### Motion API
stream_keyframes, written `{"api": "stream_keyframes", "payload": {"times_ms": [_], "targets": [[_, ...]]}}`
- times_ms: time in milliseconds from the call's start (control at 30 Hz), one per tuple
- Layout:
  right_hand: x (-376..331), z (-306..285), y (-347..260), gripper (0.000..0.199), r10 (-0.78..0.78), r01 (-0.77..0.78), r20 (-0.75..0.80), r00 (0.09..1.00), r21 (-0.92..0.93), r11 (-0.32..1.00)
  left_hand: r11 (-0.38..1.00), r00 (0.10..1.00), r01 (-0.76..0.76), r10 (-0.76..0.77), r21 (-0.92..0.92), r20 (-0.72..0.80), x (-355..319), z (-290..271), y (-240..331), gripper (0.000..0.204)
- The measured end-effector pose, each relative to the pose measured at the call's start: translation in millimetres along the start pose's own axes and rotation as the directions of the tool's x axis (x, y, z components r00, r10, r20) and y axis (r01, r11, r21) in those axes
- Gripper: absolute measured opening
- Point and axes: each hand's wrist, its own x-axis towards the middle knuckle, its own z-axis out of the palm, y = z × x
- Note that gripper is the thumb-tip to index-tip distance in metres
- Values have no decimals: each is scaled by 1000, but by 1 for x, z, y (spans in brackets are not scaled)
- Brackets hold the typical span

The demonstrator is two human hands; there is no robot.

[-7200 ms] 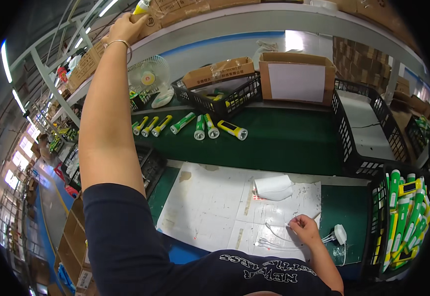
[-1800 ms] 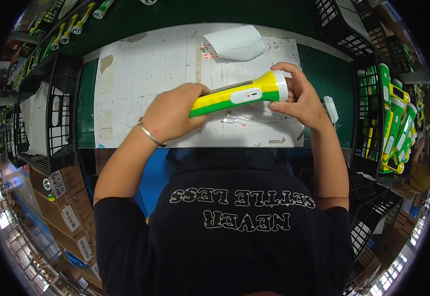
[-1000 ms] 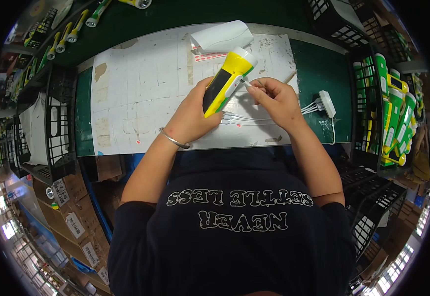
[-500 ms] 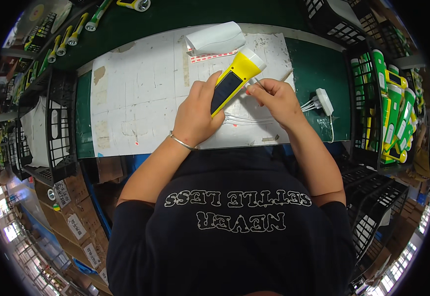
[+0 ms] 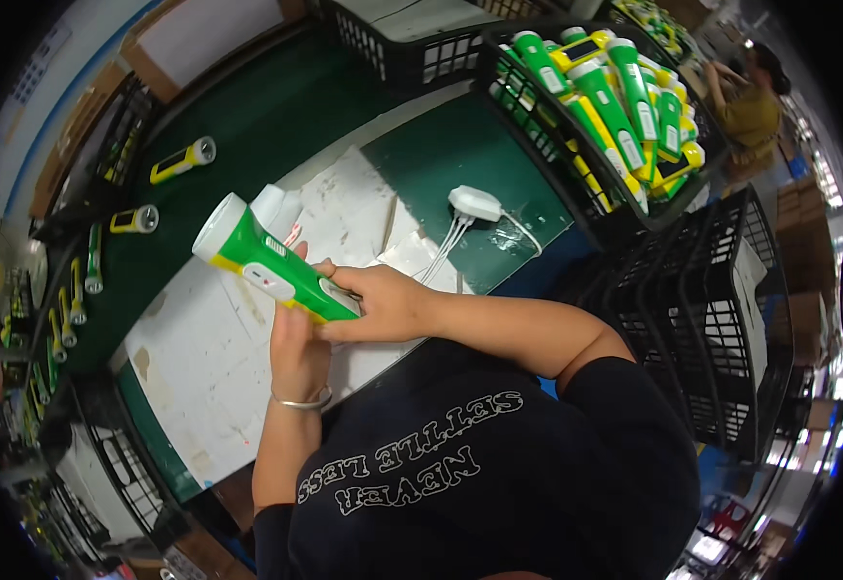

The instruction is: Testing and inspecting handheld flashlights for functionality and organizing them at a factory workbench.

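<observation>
A green and yellow flashlight (image 5: 265,268) with a white head is held over the worktable, tilted with its head up to the left. Its green side, with a white switch plate, faces up. My left hand (image 5: 298,350), below a metal bracelet, is closed round the body from beneath, its fingers partly hidden behind the flashlight. My right hand (image 5: 387,302) grips the tail end, thumb and fingers round it. A white charger block (image 5: 474,204) with several thin white cables lies on the green tabletop beyond my right hand. Behind the flashlight head is a white roll of paper (image 5: 276,208).
A black crate (image 5: 576,198) piled with flashlights stands at the right, with stacked black crates (image 5: 692,329) nearer me. Several flashlights (image 5: 185,160) lie along the green surface at far left. White worn sheeting (image 5: 185,358) covers the table. Another person (image 5: 755,101) sits at far right.
The view has swung to the right. The flashlight has turned from its yellow panel side to its green side, head now up-left. My right hand has moved from beside its head to its tail.
</observation>
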Motion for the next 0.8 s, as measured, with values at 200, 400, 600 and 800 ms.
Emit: {"api": "stream_keyframes", "payload": {"times_ms": [200, 400, 600, 800], "targets": [[-55, -153, 11, 49, -14, -96, -703, 711, -116, 989, 900, 994, -100, 108, 425, 3, 11, -32, 32, 74], [-137, -363, 51, 78, -23, -907, -977, 211, -205, 367, 802, 940, 121, 96, 584, -327, 51, -89, 65, 40], [-160, -428, 90, 72, -104, -937, -961, 257, -274, 217, 517, 928, -2, 321, 856, -192, 143, -140, 80, 30], [-133, -361, 57, 46, -383, -622, -829, 407, -559, 549, -273, 893, 228, 441, 935, -88, 235, -193, 88, 51]]}}
